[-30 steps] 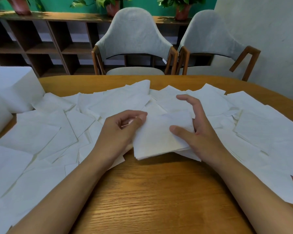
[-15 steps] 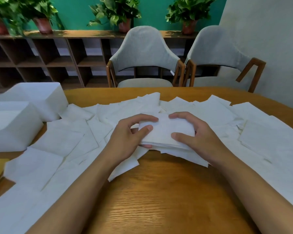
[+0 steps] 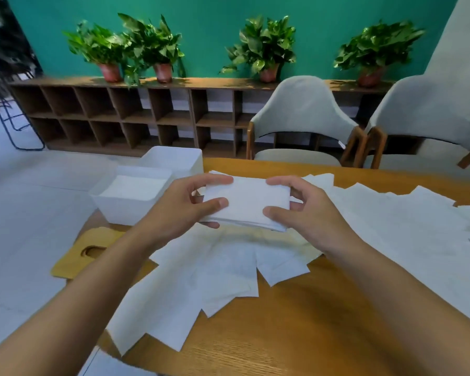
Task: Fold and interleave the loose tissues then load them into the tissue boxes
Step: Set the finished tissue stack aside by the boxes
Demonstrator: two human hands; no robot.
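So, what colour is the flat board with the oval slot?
The flat slotted board is pale yellow; head view.

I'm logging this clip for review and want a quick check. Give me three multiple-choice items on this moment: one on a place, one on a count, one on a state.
1. Where do the white tissue boxes stand relative to the held tissue stack?
A) to its left
B) to its right
C) directly under it

2. How many potted plants stand on the shelf?
A) two
B) four
C) six

3. How is the stack held?
A) it lies untouched
B) by one hand alone
C) by both hands, off the table

Answers:
1 A: the boxes sit at the table's left end.
2 B: four pots line the shelf top.
3 C: the left hand and the right hand each grip an end, with loose tissues lying below.
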